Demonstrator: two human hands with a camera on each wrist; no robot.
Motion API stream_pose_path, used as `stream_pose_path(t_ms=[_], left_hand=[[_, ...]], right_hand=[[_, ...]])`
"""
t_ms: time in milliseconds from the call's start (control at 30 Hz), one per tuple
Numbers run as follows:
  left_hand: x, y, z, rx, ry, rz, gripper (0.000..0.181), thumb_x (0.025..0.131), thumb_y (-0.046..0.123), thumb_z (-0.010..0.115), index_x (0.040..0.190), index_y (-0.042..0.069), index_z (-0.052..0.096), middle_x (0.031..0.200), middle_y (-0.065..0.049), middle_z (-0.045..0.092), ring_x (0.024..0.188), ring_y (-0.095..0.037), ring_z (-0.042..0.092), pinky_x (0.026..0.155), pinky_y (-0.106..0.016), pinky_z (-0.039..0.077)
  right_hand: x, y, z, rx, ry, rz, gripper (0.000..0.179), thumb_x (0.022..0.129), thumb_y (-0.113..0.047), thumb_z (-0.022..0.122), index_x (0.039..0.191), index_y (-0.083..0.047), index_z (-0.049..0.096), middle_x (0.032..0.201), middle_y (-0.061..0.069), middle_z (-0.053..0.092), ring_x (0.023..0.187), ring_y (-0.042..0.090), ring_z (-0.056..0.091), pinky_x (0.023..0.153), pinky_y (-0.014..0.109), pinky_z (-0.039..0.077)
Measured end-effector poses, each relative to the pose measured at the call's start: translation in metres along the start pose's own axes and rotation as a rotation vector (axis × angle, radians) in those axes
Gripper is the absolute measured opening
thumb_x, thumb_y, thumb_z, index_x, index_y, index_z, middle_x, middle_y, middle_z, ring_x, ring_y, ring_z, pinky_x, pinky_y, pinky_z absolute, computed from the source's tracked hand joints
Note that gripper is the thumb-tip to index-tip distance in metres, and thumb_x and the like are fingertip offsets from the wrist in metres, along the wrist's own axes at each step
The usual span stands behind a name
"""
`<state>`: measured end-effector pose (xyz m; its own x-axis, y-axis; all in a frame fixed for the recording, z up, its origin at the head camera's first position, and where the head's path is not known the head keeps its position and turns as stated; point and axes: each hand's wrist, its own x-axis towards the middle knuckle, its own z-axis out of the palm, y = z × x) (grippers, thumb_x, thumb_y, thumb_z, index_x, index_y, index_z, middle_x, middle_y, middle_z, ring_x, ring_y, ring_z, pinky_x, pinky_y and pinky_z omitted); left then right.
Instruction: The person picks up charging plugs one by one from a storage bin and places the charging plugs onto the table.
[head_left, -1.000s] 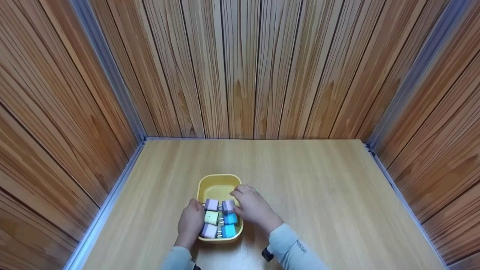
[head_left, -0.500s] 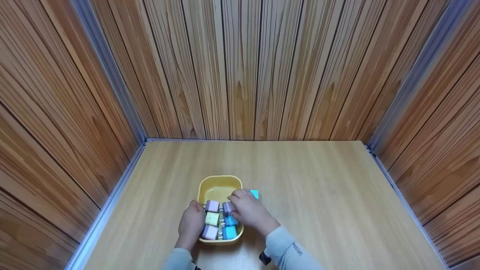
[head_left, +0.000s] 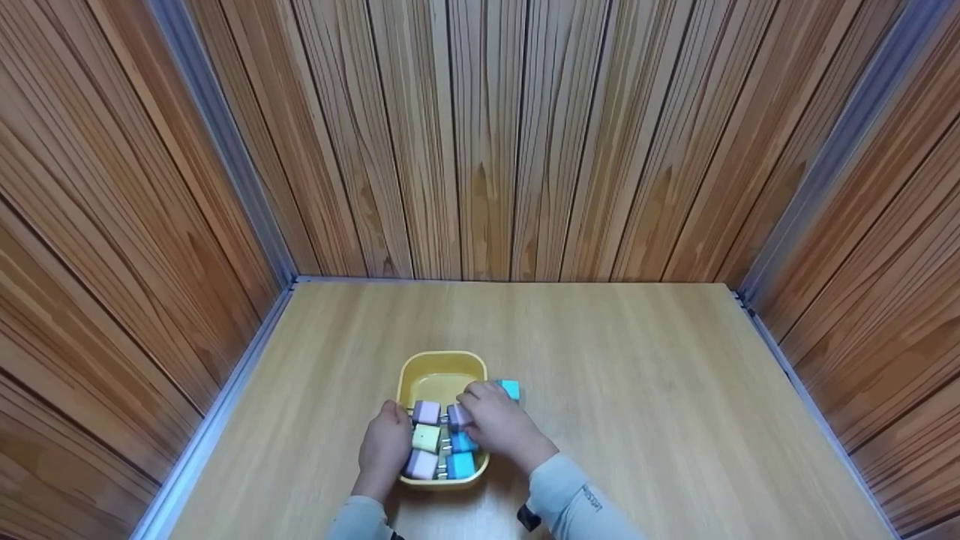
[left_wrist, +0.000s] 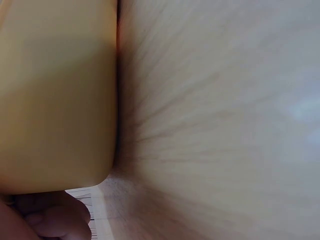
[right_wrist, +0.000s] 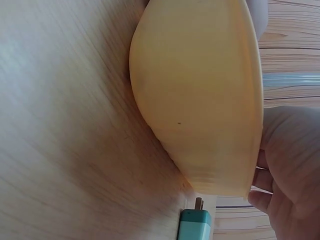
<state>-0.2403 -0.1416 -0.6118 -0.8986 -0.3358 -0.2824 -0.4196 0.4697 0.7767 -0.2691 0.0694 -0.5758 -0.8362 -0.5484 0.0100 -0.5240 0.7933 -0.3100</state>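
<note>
A yellow plastic bin [head_left: 442, 357] stands on the table with several two-prong charger plugs inside. Among them are a pale yellow plug [head_left: 426, 437], a lilac plug [head_left: 427, 412] and a bright blue plug [head_left: 460, 465]. My left hand [head_left: 385, 448] grips the bin's left side, thumb near the rim. Over the right rim reaches my right hand [head_left: 504, 422], its fingers pinching a purple charger plug [head_left: 457, 416] in the bin's right row. The right wrist view shows the bin wall [right_wrist: 200, 100] and my right hand [right_wrist: 295, 165] at the rim; the plug it holds is hidden there.
A teal charger plug [head_left: 509, 389] lies on the table just outside the bin's right side, prongs visible in the right wrist view. Wood-patterned walls [head_left: 480, 150] with metal corner strips enclose the tabletop [head_left: 637, 390] at the back and sides.
My right hand has shifted slightly nearer along the bin's right side, uncovering the teal plug outside. The left hand stays on the bin.
</note>
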Motion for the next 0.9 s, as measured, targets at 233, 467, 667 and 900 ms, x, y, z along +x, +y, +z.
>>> stream_pose_path(t_ms=[233,467,667,900], left_hand=[[-0.0005,-0.0015,-0.0013,0.051,0.027,0.052,0.035,0.11,0.036,0.033,0.113,0.011,0.056,0.09,-0.007,0.061,0.079,-0.023,0.056,0.065,-0.035,0.045],[-0.0021,0.0012,-0.0018,0.049,0.024,0.043,0.035,0.11,0.036,0.033,0.115,0.011,0.056,0.092,-0.007,0.06,0.08,-0.023,0.057,0.065,-0.035,0.046],[-0.0017,0.0021,-0.0018,0.041,0.016,0.036,0.035,0.11,0.037,0.032,0.115,0.012,0.056,0.092,-0.008,0.059,0.079,-0.023,0.056,0.063,-0.034,0.045],[-0.0009,0.002,-0.0007,0.051,0.016,0.02,0.034,0.111,0.038,0.032,0.114,0.013,0.056,0.089,-0.007,0.059,0.077,-0.023,0.056,0.062,-0.034,0.044]], right_hand=[[0.0047,0.0022,0.0055,-0.081,0.058,-0.09,0.047,0.093,-0.024,0.075,0.136,-0.008,0.063,0.128,0.005,0.061,0.122,0.023,0.054,0.115,0.044,0.037],[0.0062,0.0013,0.0057,-0.072,0.041,-0.072,0.044,0.095,-0.025,0.073,0.136,-0.01,0.064,0.128,0.003,0.062,0.123,0.022,0.054,0.118,0.046,0.034],[0.0063,0.0003,0.0054,-0.07,0.045,-0.068,0.042,0.096,-0.024,0.071,0.135,-0.01,0.064,0.127,0.003,0.062,0.123,0.022,0.054,0.117,0.046,0.034],[0.006,-0.0004,0.0056,-0.046,0.04,-0.058,0.039,0.098,-0.024,0.069,0.134,-0.011,0.064,0.127,0.002,0.061,0.123,0.021,0.054,0.116,0.045,0.035]])
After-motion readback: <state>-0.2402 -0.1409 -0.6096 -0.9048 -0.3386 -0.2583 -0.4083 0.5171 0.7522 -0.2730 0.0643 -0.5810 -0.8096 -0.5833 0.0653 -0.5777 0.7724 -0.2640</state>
